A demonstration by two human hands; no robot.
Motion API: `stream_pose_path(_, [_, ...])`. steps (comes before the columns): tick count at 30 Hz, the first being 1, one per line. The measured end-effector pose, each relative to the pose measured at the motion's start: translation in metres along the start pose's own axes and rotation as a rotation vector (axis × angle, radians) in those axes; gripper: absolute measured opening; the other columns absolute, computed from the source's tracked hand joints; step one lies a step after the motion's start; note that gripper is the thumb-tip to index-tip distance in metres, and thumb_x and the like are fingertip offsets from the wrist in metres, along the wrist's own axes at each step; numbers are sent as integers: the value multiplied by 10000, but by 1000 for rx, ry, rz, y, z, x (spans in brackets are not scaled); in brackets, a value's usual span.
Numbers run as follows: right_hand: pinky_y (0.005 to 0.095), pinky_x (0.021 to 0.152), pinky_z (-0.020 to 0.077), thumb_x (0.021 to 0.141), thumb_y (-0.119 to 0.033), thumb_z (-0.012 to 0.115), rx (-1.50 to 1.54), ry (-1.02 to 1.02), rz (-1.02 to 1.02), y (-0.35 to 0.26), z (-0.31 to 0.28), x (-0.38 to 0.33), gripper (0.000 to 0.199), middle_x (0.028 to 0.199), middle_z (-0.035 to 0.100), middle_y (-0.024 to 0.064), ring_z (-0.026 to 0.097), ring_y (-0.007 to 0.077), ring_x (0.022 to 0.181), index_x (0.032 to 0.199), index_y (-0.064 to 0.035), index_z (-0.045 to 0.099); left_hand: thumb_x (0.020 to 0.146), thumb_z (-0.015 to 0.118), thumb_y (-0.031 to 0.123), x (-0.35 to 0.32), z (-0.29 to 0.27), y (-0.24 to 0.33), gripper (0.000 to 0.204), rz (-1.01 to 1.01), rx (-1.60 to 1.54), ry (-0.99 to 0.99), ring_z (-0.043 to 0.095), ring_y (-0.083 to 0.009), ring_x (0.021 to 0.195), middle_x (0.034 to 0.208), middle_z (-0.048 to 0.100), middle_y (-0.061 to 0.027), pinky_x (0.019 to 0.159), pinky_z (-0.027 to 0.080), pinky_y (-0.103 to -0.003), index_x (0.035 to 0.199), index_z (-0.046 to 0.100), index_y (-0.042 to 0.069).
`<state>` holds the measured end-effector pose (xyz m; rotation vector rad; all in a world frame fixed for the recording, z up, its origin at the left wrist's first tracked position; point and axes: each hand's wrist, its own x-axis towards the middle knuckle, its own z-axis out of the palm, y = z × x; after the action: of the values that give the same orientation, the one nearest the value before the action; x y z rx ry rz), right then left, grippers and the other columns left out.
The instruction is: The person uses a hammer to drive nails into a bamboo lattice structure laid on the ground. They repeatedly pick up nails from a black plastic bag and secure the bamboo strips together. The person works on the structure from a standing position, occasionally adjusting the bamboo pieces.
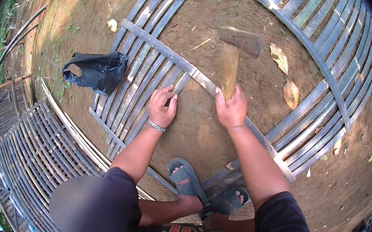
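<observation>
My right hand (232, 108) is wrapped round the wooden handle of a hatchet (230, 73), whose dark metal head is raised above the dirt with its edge toward the right. Close by on the left, my left hand (162, 107) has its fingers curled in, thumb and forefinger near each other; what they pinch, if anything, is too small to make out. It hovers at the inner ends of the slats of a bamboo frame (147, 72). A wooden crossbar (170, 53) dotted with small nail heads runs across these slats and passes behind my right hand.
A black plastic bag (97, 71) lies over the frame's left side. More slatted bamboo (331, 86) curves along the right. At lower left stands a bamboo panel (45, 146). Dry leaves (290, 94) lie on the dirt. My sandalled feet (186, 178) are below my hands.
</observation>
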<state>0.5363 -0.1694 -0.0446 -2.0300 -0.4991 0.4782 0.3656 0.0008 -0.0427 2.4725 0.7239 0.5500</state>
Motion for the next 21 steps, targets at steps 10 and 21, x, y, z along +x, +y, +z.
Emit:
stream_pose_path(10, [529,743,509,890,-238,724,-50,4,38,2,4,0,285,892,657,239,638,478,853,1023,-25,588,876,771,-3,-7,13,37,81,-665,-746,146,657,-124,841,994,710,-82,745,532,-273,941,722,-1])
stream_pose_path(21, [480,769,517,911,-255,729,-79,24,1,-2,4,0,321,907,675,233,656,457,862,1061,0,606,846,782,-61,-36,26,51,186,-900,-1210,242,672,-142,771,929,680,-71,691,560,-276,887,630,40])
